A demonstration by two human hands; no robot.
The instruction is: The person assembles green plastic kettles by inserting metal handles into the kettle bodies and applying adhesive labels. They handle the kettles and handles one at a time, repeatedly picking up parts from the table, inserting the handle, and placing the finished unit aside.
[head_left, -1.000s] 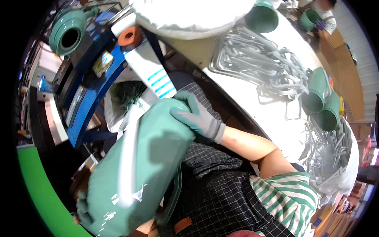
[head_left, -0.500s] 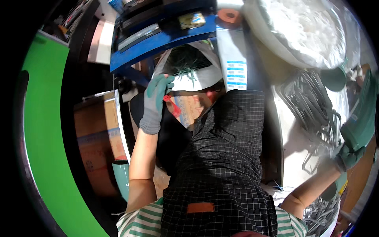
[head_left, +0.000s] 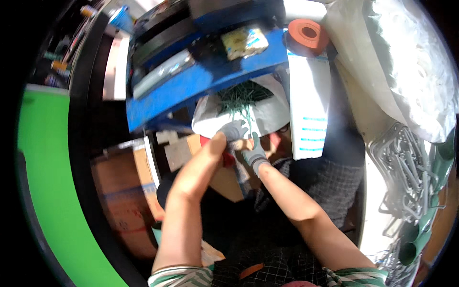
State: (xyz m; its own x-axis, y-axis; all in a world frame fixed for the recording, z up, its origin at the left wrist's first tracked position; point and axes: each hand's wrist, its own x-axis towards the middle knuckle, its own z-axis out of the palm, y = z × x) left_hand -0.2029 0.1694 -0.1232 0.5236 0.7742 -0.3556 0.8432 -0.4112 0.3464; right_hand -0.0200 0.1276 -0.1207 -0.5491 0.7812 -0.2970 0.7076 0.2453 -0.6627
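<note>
Both of my gloved hands are close together in front of a white sack (head_left: 203,125). Inside it lies a heap of thin green strips (head_left: 243,95), some hanging toward its near edge. My left hand (head_left: 233,130), in a grey and green glove, is against that edge; its fingers are blurred, and I cannot tell what they hold. Just below and to the right is my right hand (head_left: 255,152), a green-tipped finger stretched upward and nothing visible in it. Red material (head_left: 228,160) shows beneath the hands.
A blue metal frame (head_left: 165,103) runs behind the sack, carrying a yellowish block (head_left: 245,43). An orange tape roll (head_left: 307,37) sits above a white sheet (head_left: 308,100). Bent grey metal rods (head_left: 401,162) and green tubes (head_left: 409,253) lie right. Cardboard boxes (head_left: 122,191) stand left.
My right hand has let go of the green piece at the right and come in beside the sack. My left hand has moved right to the sack's near edge. The view has shifted.
</note>
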